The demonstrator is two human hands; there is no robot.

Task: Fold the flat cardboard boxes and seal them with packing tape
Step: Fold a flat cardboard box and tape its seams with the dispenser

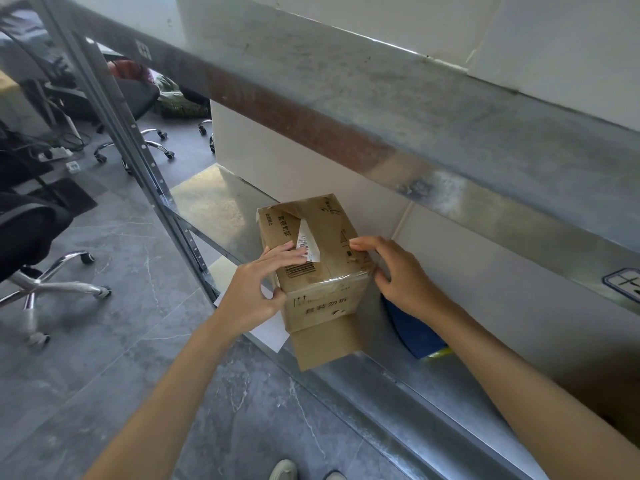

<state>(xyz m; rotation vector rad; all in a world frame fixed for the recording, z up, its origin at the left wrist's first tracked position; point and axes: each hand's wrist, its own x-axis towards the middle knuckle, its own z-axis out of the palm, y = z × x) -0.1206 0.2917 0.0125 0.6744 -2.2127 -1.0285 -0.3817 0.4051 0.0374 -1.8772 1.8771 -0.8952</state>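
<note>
A small brown cardboard box point(318, 237) stands on a metal shelf point(214, 209), folded up, with clear tape across its top and down its front, and a torn white barcode label on top. A loose brown flap hangs below its front. My left hand point(256, 289) lies on the box's left top edge, fingers stretched over the label, thumb at the front corner. My right hand point(394, 275) holds the right top corner, fingers on the top, thumb down the side. No tape roll shows.
The shelf rack's steel beam point(381, 109) crosses above the box, with large white boxes point(450, 244) behind it. A blue object point(414, 329) lies right of the box and white paper point(266, 332) under it. Office chairs point(41, 244) stand on the grey floor at left.
</note>
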